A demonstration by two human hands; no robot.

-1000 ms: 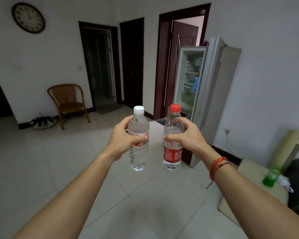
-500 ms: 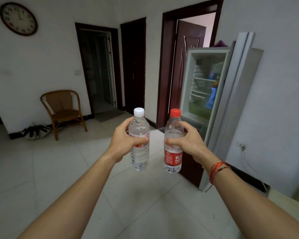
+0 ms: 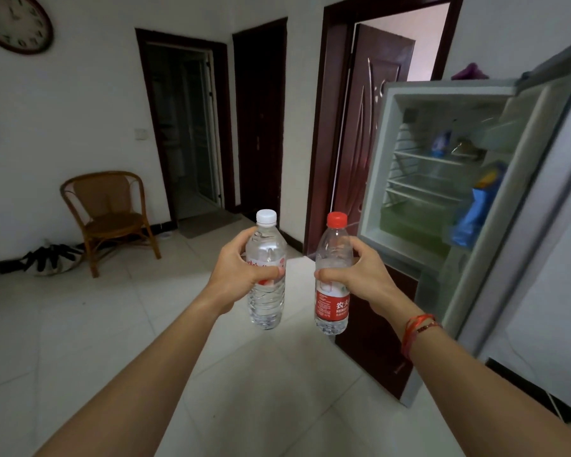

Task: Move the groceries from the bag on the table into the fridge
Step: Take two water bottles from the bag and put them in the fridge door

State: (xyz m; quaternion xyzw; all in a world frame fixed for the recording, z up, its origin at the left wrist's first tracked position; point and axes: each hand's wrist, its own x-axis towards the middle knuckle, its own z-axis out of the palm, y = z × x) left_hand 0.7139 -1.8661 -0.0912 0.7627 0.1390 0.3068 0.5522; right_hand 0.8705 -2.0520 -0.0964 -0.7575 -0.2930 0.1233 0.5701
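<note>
Head view, left to right. Left hand (image 3: pixel 236 275) is wrapped around the white-capped bottle (image 3: pixel 266 275) at mid-body, thumb across the label, bottle upright and clear of the floor. Just beside it, not touching, the right hand (image 3: pixel 365 275) is closed around the red-capped bottle (image 3: pixel 333 282) above its red label, also upright. Further right stands the fridge (image 3: pixel 376 166) with its upper door (image 3: pixel 521 206) swung open; wire shelves (image 3: pixel 422 184) inside look largely bare, with a few blurred items at the top rear and a blue package (image 3: pixel 473 216) in the door rack. The bag and table are out of view. Judgement: step in hand is carrying both bottles to the open compartment. To do it well, keep both grips firm at mid-body, since the thin clear plastic likely flexes under squeeze, and hold the bottles vertical. Suggest placing one at a time, right-hand bottle first as it is nearer the opening. Stand each on a bare stretch of wire shelf or in the door rack clear of the blue package; headroom between shelves cannot be judged, so laying them flat may be needed. Risk: a base tipping on the wire rungs.
</note>
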